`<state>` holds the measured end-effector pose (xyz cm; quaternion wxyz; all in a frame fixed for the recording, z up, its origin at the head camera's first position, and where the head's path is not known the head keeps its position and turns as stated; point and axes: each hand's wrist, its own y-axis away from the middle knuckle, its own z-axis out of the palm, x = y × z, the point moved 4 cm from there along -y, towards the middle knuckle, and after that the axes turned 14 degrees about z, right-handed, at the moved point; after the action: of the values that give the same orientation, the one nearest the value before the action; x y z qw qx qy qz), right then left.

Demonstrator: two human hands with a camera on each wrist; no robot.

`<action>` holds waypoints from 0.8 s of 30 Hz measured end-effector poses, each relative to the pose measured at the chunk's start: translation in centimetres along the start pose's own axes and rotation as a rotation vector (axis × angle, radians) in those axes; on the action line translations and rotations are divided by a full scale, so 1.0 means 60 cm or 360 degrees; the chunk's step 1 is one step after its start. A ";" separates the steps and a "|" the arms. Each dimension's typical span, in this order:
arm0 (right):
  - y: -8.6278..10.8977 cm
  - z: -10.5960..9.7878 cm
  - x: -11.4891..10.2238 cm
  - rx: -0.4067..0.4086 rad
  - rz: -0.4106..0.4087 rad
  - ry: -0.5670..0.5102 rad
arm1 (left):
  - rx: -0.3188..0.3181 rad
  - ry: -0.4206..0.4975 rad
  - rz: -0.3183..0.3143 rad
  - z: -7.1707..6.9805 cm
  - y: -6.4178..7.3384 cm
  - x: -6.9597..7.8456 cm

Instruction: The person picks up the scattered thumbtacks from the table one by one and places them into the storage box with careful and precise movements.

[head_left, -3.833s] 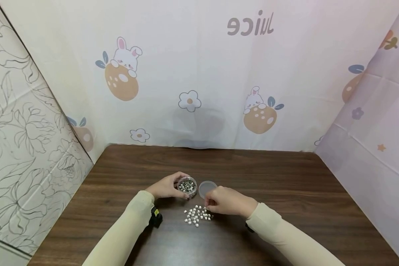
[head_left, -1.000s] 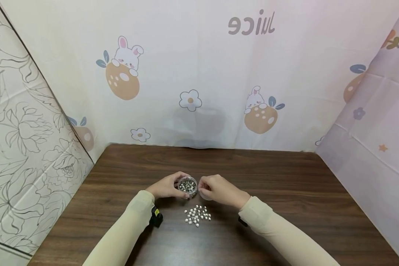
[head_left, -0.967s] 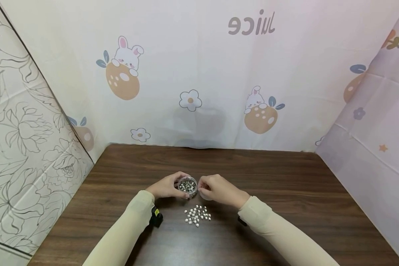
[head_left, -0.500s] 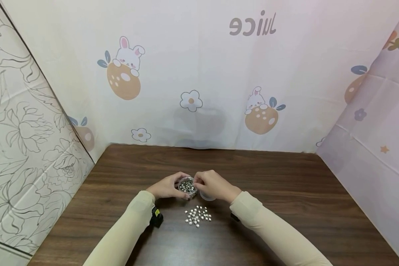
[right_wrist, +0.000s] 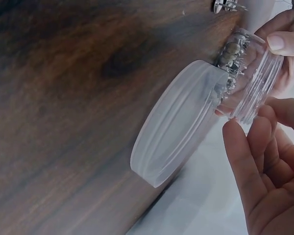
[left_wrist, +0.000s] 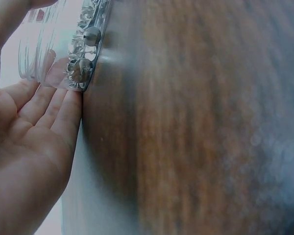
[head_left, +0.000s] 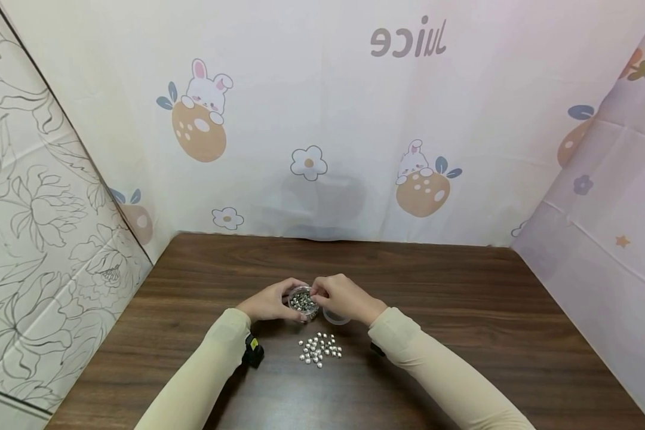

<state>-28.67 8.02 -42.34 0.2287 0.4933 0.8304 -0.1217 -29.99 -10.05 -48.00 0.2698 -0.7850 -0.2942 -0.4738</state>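
Note:
My left hand [head_left: 271, 301] curls round a small clear plastic jar [right_wrist: 255, 88], thumb on the near side and fingers on the far side. Silver thumbtacks [head_left: 302, 302] lie in its bottom, their pins showing in both wrist views. My right hand [head_left: 346, 298] is at the jar's right rim, thumb and fingers drawn close together; I cannot tell whether a tack is between them. Beneath that hand a frosted round lid [right_wrist: 186, 112] lies beside the jar, partly hidden in the head view. Loose thumbtacks [head_left: 319, 349] are scattered on the table in front of the jar.
The dark wood-grain table [head_left: 435, 280] runs back to a pale printed curtain [head_left: 355, 119]. Another patterned sheet [head_left: 48, 197] hangs along the left side. A black wrist camera [head_left: 253, 352] sits under the left cuff, close to the loose tacks.
My right hand has moved from the loose tacks leftward and back to the jar's rim, passing over the lid. The loose group has fewer tacks on its right side. My left hand keeps its place.

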 end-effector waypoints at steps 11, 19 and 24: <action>0.017 0.001 0.004 -0.0010 0.0000 0.0025 | 0.0001 0.0032 0.0005 0.001 0.000 -0.002; 0.042 0.007 0.002 -0.0081 -0.0018 0.0014 | 0.0025 0.0082 0.0028 0.004 -0.002 -0.004; 0.055 0.011 0.006 -0.0101 -0.0033 0.0036 | 0.0016 0.0045 0.0014 0.003 -0.001 -0.003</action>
<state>-25.74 9.60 -43.04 0.2335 0.4784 0.8415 -0.0920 -30.00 -9.93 -48.24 0.2800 -0.7780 -0.2894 -0.4822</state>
